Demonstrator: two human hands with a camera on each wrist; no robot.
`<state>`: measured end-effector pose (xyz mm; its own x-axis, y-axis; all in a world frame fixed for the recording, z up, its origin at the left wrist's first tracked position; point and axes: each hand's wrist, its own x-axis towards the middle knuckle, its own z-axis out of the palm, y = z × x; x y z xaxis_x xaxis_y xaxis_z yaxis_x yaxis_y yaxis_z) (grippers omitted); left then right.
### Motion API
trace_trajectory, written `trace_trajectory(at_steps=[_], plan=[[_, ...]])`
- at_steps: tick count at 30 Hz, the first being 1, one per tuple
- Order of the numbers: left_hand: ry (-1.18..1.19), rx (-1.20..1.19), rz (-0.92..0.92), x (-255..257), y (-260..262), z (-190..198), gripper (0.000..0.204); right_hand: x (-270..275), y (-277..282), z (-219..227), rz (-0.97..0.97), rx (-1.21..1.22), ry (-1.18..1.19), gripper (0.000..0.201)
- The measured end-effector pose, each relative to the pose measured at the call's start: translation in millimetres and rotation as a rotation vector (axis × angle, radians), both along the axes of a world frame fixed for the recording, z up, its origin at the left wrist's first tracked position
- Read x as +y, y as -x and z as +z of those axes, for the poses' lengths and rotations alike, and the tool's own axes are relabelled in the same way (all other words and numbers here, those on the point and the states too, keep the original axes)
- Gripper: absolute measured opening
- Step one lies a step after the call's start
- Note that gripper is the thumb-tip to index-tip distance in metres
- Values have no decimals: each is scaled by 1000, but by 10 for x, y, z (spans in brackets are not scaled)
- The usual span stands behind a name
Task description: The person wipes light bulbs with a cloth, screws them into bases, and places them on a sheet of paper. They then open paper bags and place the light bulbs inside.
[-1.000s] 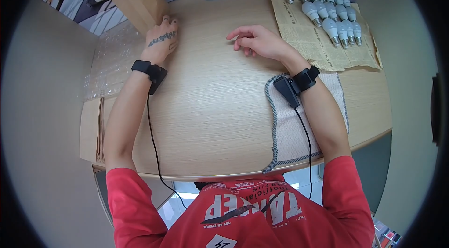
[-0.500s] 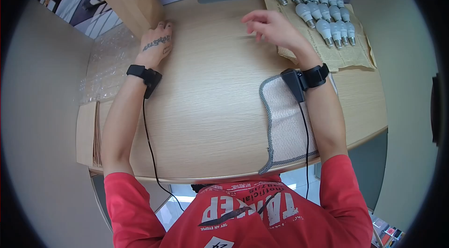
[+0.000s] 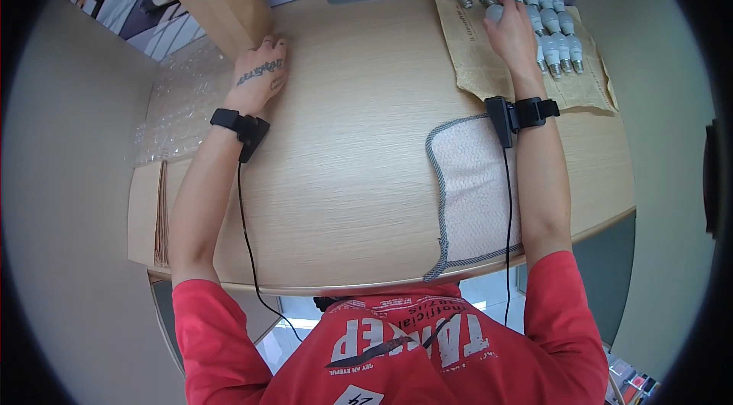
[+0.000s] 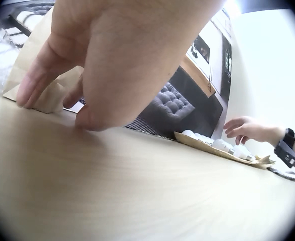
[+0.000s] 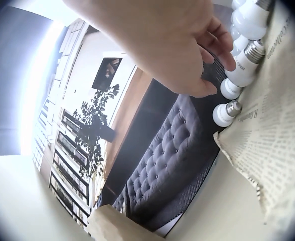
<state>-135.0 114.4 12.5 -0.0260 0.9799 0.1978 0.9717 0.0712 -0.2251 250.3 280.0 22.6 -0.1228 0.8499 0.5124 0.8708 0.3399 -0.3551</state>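
A person's right hand (image 3: pixel 513 38) reaches among white light bulbs (image 3: pixel 550 20) at far right, fingers loosely bent and apart from the thumb, gripping nothing. The bulbs lie in rows beyond and right of it, on brown paper (image 3: pixel 473 54) printed "Collection". At far left, the left hand (image 3: pixel 259 73) rests against a paper bag's (image 3: pixel 225 4) base; whether it pinches I cannot tell. Nearest, a red shirt (image 3: pixel 458 382) reads "unofficial" and "24".

The red cloth T-shirt (image 3: pixel 450 374) says "unofficial" and, smaller, "AN EYEFUL"; its big white word is hard to read. Its white square patch (image 3: pixel 353 392) says "24". The tan printed paper sheet (image 5: pixel 283 100) says "Collection". The left hand (image 3: pixel 263 73) has squiggly dark writing (image 3: pixel 259 70) I can't read.
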Motion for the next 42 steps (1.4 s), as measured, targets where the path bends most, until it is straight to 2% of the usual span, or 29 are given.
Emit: trace_trajectory(at_steps=[5,7,9,12,15,18,20,22,29,32,38,42], plan=[[-23,-133,18,-405,-427,420,28,5,-71,-92,-15,-44,69,59],[-136,-185,-59,-639,-409,508,32,24,-77,-126,-8,-48,77,60],[-211,-261,-95,-887,-301,613,27,153,-155,-228,40,-69,30,61],[-227,-356,102,-1385,-51,842,24,333,-243,-390,101,-49,-42,61],[-225,-416,480,-1912,75,1049,22,513,-345,-474,168,-135,-56,59],[-69,-338,591,-2412,524,1053,26,491,-288,-411,112,-155,-29,58],[6,-348,711,-2675,622,1066,30,604,-344,-452,151,-136,-26,59],[23,-286,749,-2878,673,1049,33,637,-342,-480,154,-128,-6,59],[102,-185,754,-3214,983,847,42,637,-315,-457,100,-163,59,58],[133,-250,822,-3260,1075,762,41,488,-250,-330,82,-144,134,58],[96,-228,889,-3251,1090,731,29,548,-252,-345,123,-149,87,56],[13,-137,798,-3325,1230,689,22,513,-215,-282,125,-140,87,54]])
